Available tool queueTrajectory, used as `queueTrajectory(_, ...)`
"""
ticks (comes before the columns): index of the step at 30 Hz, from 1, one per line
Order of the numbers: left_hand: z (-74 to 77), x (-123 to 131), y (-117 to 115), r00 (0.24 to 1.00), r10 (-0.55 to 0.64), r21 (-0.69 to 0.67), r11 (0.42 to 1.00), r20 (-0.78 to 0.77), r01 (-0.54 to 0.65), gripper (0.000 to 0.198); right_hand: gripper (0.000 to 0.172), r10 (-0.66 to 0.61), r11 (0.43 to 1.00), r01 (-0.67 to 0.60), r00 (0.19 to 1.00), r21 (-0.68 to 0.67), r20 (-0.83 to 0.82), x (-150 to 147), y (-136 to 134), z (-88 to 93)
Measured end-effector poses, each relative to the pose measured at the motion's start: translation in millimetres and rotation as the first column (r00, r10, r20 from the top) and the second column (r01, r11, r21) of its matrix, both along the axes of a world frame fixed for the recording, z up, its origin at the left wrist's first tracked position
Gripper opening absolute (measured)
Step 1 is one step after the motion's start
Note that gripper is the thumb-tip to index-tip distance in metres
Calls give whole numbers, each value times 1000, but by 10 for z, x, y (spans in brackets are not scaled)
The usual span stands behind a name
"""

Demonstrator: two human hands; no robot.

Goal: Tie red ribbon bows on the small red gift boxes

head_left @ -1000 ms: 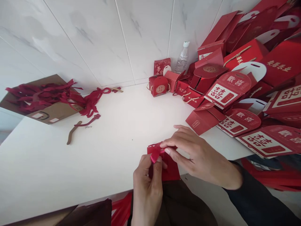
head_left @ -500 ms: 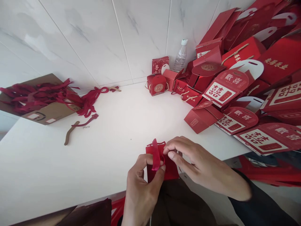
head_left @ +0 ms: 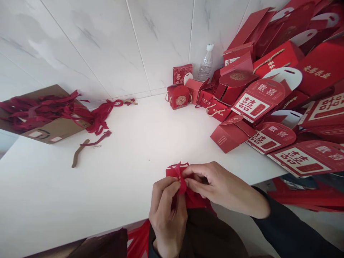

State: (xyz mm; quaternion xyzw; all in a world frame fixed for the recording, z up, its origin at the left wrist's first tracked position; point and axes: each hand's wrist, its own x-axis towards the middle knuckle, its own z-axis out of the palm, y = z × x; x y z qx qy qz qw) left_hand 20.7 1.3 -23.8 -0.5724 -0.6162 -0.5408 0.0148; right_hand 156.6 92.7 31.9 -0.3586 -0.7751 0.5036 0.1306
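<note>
At the table's front edge lies a small red gift bag [head_left: 197,201] with a thin cord handle at its far end. A red ribbon [head_left: 182,186] stands up in a loop above it. My left hand [head_left: 168,206] pinches the ribbon from the left, fingers curled. From the right, my right hand [head_left: 208,179] closes thumb and forefinger on the same ribbon. The two hands' fingertips nearly meet. Both hands cover much of the bag, and the exact crossing of the ribbon is hidden between the fingers.
A cardboard box [head_left: 55,134] full of red ribbons stands at the left, with more ribbons [head_left: 100,118] spilling beside it. Red gift boxes [head_left: 252,102] are heaped at the right. A plastic bottle [head_left: 205,64] stands by the tiled wall. A brown strip [head_left: 77,156] lies on the white table.
My right hand has moved left and now pinches the ribbon. My left hand has turned, its fingers curling in over the bag. The ribbon is twisted into a tighter loop.
</note>
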Motion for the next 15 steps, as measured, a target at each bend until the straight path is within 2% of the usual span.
queueTrajectory(6,-31,27,-16,999,17,-5,1000,29,-17,24,16,-31,999,31,999,9,-30,-1,7,19)
queueTrajectory(11,-65,49,-22,995,69,-4,998,67,-68,24,14,10,1000,-10,1000,-1,-4,-19,-5,28)
queueTrajectory(15,-73,43,-23,992,34,-23,999,125,-31,23,15,-13,990,7,999,144,42,-55,-29,14)
